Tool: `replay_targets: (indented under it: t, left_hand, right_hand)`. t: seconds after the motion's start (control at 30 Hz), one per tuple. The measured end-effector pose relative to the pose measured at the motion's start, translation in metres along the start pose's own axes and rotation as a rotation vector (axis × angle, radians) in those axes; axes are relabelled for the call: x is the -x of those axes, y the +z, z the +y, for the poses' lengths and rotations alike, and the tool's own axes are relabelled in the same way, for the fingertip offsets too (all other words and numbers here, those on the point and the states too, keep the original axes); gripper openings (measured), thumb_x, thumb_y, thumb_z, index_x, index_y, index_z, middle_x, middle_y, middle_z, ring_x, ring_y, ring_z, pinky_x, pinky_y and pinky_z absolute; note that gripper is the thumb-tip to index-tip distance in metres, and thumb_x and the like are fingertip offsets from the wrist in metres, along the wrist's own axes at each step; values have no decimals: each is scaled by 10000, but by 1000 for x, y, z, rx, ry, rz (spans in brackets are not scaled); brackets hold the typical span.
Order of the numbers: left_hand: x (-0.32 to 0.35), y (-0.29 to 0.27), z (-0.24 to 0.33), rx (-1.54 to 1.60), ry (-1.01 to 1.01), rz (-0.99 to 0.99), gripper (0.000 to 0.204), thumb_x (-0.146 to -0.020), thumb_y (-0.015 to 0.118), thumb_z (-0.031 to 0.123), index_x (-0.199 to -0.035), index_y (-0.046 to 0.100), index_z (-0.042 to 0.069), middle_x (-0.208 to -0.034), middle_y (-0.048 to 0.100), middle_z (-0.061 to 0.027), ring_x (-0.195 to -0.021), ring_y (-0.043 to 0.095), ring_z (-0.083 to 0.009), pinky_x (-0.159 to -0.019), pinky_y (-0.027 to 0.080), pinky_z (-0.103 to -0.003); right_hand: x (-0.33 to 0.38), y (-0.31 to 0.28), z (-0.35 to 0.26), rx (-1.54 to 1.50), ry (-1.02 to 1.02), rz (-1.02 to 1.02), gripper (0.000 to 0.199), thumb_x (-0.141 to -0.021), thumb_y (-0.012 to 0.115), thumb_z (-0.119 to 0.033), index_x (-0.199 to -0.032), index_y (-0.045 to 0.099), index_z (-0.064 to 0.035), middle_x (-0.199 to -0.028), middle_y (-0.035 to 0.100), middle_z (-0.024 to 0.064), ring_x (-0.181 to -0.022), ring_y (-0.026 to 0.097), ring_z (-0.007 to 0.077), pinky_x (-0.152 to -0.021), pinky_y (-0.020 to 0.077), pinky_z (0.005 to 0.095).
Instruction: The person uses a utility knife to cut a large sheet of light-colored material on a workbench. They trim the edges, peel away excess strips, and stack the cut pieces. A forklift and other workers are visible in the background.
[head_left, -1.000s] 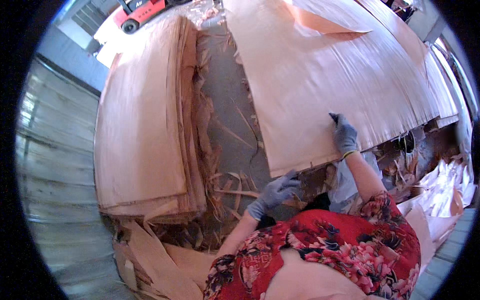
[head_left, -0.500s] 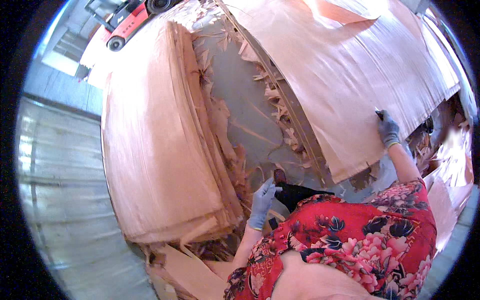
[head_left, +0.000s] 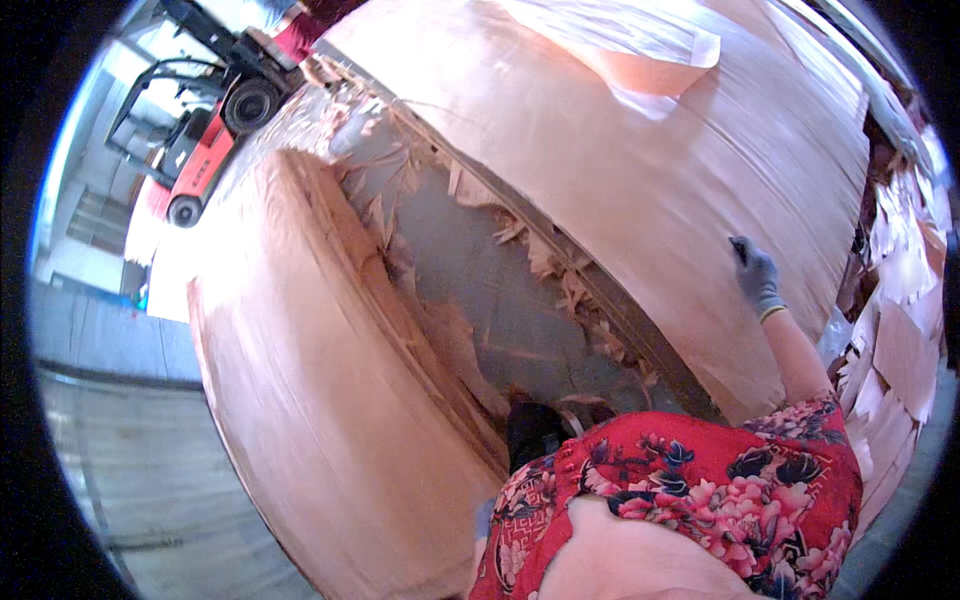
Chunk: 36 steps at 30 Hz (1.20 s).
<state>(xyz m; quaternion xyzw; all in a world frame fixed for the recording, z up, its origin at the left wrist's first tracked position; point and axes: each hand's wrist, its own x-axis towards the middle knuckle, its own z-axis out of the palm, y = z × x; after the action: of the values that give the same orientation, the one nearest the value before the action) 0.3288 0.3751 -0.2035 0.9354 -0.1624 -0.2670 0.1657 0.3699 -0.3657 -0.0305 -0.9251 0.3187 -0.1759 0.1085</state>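
Note:
My right hand, in a grey glove, is closed over the wide stack of pale wood veneer sheets on the right. From its fingers pokes the end of a small dark tool, whose kind I cannot make out. My left hand is mostly hidden beside my red flowered top; only a sliver of glove shows, next to the lower veneer stack on the left. A loose, curled veneer sheet lies on the far part of the right stack.
Between the stacks runs a strip of grey floor with veneer scraps along its edges. A red forklift stands at the far left, with a person near it. Broken veneer pieces pile up at the right.
The view has shifted, and the forklift shows more fully. My left hand has dropped from before my leg to my side. My right hand is now farther in from the stack's near edge.

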Motion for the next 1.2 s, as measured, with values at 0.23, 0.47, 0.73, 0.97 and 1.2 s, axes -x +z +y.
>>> replay_targets:
  t: [0.23, 0.47, 0.73, 0.97, 1.2]
  left_hand:
    - [-116, -38, -39, 290, -374, -31, 114, -690, 583, 120, -654, 573, 12, -658, 558, -114, -599, 544, -208, -557, 445, -340]
    - [-246, -163, 29, 864, -129, 111, 300, -722, 562, 117, -963, 578, -60, -892, 612, -118, -675, 572, -181, -605, 471, -297]
    - [-358, -317, 116, 931, -6, 135, 387, -828, 546, 152, -1131, 502, -85, -1000, 596, -137, -837, 588, -154, -732, 461, -229]
    - [-269, -468, 173, 839, 309, 589, 285, -893, 441, 152, -1045, 565, -56, -968, 606, -105, -928, 565, -213, -875, 414, -302]
    - [-281, -590, 203, 809, 577, 856, 526, -887, 434, 269, -1253, 351, -100, -1324, 336, -215, -1149, 424, -375, -963, 378, -445]
  right_hand:
    - [-51, 28, -115, -187, -164, 73, 132, -826, 538, -166, -939, 564, -104, -806, 595, 181, -757, 577, 367, -586, 462, 417]
    - [-34, -22, -139, -54, 0, -67, 137, -818, 543, -186, -944, 543, -133, -788, 614, 135, -715, 595, 342, -592, 473, 414]
    - [-94, 23, -161, -47, -162, 289, 253, -795, 574, -146, -1045, 538, -140, -894, 608, 119, -751, 604, 303, -602, 487, 373]
    - [-129, -66, -128, 317, -36, 482, 357, -770, 593, -169, -1113, 517, -105, -1042, 596, 116, -737, 624, 296, -554, 500, 386]
    - [-269, -121, -40, 619, 272, 91, 83, -756, 492, -132, -813, 547, -110, -838, 607, 120, -696, 611, 324, -565, 481, 446]
